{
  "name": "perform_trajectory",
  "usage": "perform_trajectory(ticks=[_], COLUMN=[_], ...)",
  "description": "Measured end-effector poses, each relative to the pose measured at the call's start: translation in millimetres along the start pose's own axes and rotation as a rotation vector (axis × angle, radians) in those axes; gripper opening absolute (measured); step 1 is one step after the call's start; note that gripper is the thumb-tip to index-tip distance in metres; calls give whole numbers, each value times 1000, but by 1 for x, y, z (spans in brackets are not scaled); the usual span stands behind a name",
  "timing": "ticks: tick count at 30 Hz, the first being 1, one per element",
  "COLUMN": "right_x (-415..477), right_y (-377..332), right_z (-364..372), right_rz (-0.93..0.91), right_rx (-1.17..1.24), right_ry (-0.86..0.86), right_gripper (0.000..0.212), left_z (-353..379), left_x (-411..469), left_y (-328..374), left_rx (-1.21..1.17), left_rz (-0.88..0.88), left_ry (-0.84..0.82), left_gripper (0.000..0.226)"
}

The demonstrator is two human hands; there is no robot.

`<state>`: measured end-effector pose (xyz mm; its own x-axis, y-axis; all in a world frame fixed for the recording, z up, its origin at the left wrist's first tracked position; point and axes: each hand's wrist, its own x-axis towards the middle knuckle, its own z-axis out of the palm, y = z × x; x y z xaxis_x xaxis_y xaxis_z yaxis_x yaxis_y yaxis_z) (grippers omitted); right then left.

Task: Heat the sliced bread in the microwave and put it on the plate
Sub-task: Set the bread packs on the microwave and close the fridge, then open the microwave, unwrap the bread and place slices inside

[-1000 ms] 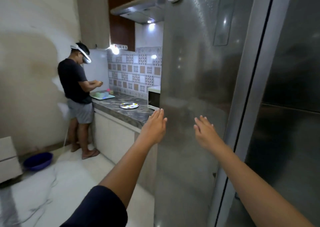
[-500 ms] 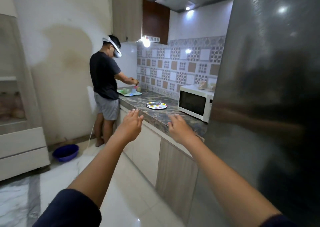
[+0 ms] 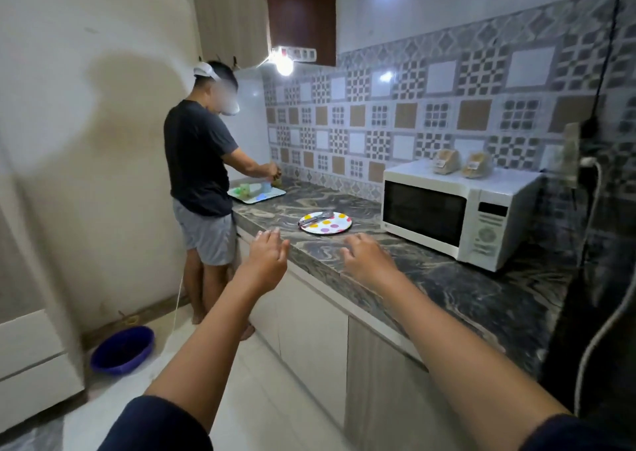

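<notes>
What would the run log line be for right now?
left hand open, empty | right hand open, empty | microwave shut | plate holds tongs, no bread

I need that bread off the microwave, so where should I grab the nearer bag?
Take the nearer bread bag around its upper part, coming from the front over the microwave. It stands upright on the lid, apart from the second bag, with tiled wall right behind.

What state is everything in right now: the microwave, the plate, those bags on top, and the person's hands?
White microwave: door shut, window dark.
Round white plate with coloured dots: on the counter, no bread, metal tongs lying on it.
Two clear bags of bread: upright on top of the microwave.
Left hand: open, empty.
Right hand: open, empty, above the counter edge.
</notes>
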<state>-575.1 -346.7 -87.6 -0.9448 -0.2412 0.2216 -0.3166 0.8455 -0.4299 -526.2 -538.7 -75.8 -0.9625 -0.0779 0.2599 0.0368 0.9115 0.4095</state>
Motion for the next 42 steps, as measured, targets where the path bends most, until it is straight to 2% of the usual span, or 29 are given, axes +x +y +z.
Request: perform_trajectory(ticks=[8,14,18,26,30,33,42], right_x=[143,185,200,220,231,234,247], right_y=[83,168,233,327,359,379,394], right_z=[-5,-40,-71,-128,-135,-130,-128], right_rz=[269,434,561,584,610,666,658], right_rx=[-64,-128,-154,-179,-217,-247,-250], right_ry=[138,215,279,426,397,383,638], right_gripper=[33,35,35,44,46,45,21], left_z=[71,138,190,282,322,342,371], left_x=[216,306,348,387,395,396,405], left_y=[6,83,147,247,277,290,307], left_rx=[-91,-192,-318,-526,-604,-654,-762], left_rz=[118,356,441,511,492,491,426], left_ry=[-121,-244,-301,-503,-567,-604,-543], left_gripper=[55,52,55,52,23,30,39])
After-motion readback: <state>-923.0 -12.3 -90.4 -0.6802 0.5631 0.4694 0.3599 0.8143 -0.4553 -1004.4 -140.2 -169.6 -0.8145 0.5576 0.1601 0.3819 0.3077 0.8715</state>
